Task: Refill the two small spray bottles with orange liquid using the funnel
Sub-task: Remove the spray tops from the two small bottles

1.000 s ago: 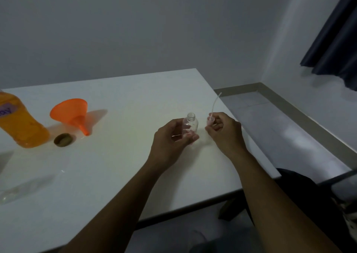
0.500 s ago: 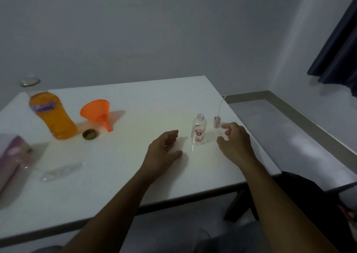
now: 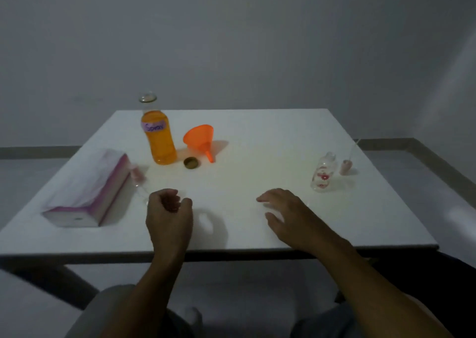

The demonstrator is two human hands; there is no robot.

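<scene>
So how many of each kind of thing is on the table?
Big orange bottle: 1
Funnel: 1
Bottle cap: 1
Small spray bottles: 2 (upright one, blurry lying one)
Loose spray head: 1
Tissue pack: 1
Total: 7

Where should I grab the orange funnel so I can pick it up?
The orange funnel lies tipped over, wide mouth toward the big orange bottle, thin spout toward you. Probably best to pinch the cone just above the spout, coming down from above: it's narrow there, and that side faces away from the bottle.
</scene>
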